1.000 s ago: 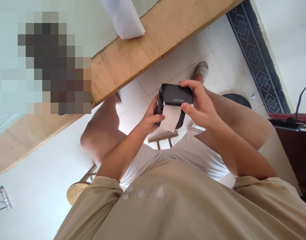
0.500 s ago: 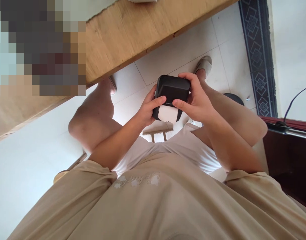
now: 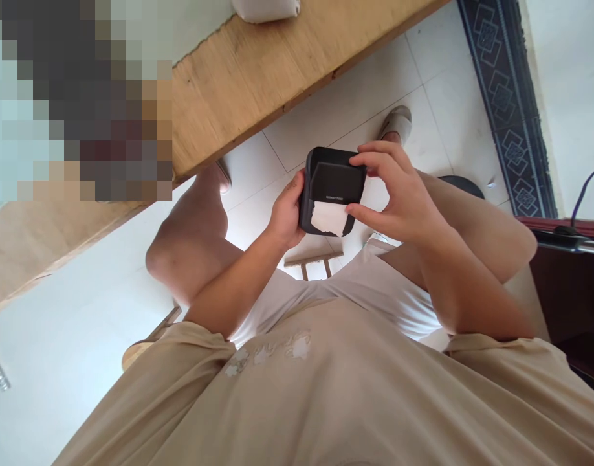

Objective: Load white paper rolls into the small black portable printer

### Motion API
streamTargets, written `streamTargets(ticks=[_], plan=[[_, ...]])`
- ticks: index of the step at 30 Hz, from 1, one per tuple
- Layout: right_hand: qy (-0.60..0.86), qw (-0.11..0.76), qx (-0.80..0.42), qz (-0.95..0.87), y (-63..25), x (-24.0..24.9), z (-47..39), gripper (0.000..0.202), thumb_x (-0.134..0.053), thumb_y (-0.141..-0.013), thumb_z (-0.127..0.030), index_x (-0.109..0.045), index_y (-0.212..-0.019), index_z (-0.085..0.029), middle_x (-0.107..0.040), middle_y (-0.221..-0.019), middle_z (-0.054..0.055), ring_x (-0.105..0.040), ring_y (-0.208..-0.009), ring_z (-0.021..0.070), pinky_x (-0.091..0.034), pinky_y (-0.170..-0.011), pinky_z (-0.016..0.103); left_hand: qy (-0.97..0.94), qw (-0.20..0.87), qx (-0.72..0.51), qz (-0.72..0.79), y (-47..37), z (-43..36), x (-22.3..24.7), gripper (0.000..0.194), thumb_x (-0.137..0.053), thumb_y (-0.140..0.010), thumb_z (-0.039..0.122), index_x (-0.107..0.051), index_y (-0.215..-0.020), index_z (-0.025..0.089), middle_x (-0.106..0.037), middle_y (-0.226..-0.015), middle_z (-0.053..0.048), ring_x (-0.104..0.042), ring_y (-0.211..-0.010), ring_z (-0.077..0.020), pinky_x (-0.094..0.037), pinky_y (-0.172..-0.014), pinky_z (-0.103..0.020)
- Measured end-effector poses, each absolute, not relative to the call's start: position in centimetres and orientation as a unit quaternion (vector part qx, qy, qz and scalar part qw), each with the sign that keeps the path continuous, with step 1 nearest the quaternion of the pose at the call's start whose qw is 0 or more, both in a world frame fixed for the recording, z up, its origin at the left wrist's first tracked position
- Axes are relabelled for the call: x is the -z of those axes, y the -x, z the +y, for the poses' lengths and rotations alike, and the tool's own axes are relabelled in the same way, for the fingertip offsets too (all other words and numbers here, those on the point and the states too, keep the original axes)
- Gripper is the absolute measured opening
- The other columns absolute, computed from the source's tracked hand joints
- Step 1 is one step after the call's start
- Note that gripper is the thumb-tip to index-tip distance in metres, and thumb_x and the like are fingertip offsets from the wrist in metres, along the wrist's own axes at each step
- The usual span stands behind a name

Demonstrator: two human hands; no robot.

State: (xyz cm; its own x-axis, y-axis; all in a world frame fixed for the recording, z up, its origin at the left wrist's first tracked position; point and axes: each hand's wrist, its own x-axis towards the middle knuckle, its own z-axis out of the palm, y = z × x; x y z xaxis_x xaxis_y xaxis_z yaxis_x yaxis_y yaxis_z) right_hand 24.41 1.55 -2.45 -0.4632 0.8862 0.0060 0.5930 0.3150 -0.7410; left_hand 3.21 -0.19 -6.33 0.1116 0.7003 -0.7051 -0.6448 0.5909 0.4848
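Head view, left grip: my left hand (image 3: 288, 210) grasps the black, rounded plastic device (image 3: 336, 181).
Right grip: my right hand (image 3: 398, 197) is half open, fingertips touching it.
Device: between both grips.
White paper strip (image 3: 329, 218): nearest my right thumb.
Pale wooden table (image 3: 258, 71): beyond both grips.

1 head-worn camera looks steeply down over the wearer's chest, hands near mid-view.

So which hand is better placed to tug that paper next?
Right, I'd judge: the right hand has its thumb beside the paper; the left hand grips the side of the black box.
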Motion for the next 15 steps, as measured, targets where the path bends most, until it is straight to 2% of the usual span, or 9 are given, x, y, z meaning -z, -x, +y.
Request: streamTargets(ticks=[5, 8, 10, 12, 15], plan=[[0.451, 0.212, -0.336, -0.799, -24.4, 2.6, 1.3, 0.064, -0.080, -0.092, -0.044, -0.060, -0.151, -0.029, -0.059, -0.158, 0.015, -0.060, -0.150, 0.0399, -0.060, -0.120, 0.064, -0.068, 0.732, -0.451, 0.507, -3.1, -0.5, 6.8, 0.038, -0.066, -0.109, 0.057, -0.077, -0.124, 0.024, -0.086, -0.117, -0.005, -0.082, -0.124, -0.0314, -0.070, -0.100, -0.042], [0.463, 0.217, -0.311, -0.802, -24.2, 2.5, 1.4, 0.059, -0.080, -0.091, -0.051, -0.065, -0.144, -0.030, -0.063, -0.151, 0.015, -0.063, -0.144, 0.0412, -0.059, -0.120, 0.066, -0.077, 0.738, -0.448, 0.499, -3.2, -0.6, 7.3, 0.042, -0.069, -0.105, 0.063, -0.077, -0.121, 0.024, -0.085, -0.112, -0.004, -0.082, -0.121, -0.0318, -0.069, -0.099, -0.042], [0.494, 0.236, -0.268, -0.792, -24.2, 2.1, 1.5, 0.051, -0.079, -0.092, -0.058, -0.072, -0.134, -0.030, -0.069, -0.135, 0.017, -0.068, -0.131, 0.0406, -0.062, -0.112, 0.064, -0.071, 0.750, -0.446, 0.482, -3.3, -0.7, 7.7, 0.046, -0.071, -0.103, 0.068, -0.077, -0.118, 0.025, -0.084, -0.110, -0.004, -0.082, -0.121, -0.0341, -0.069, -0.098, -0.045], [0.543, 0.266, -0.209, -0.768, -24.2, 1.7, 1.4, 0.037, -0.070, -0.098, -0.062, -0.076, -0.118, -0.031, -0.072, -0.110, 0.015, -0.073, -0.111, 0.0380, -0.065, -0.100, 0.062, -0.071, 0.765, -0.442, 0.464, -3.3, -0.6, 7.9, 0.048, -0.072, -0.100, 0.070, -0.077, -0.114, 0.025, -0.083, -0.108, -0.005, -0.081, -0.122, -0.0371, -0.068, -0.098, -0.048], [0.585, 0.313, -0.145, -0.734, -24.0, 1.3, 1.0, 0.035, -0.052, -0.109, -0.056, -0.075, -0.097, -0.032, -0.065, -0.077, 0.008, -0.069, -0.077, 0.0302, -0.063, -0.081, 0.055, -0.092, 0.775, -0.434, 0.449, -3.1, -0.7, 8.0, 0.045, -0.080, -0.095, 0.067, -0.076, -0.110, 0.024, -0.082, -0.105, -0.006, -0.081, -0.122, -0.0377, -0.067, -0.098, -0.047]])
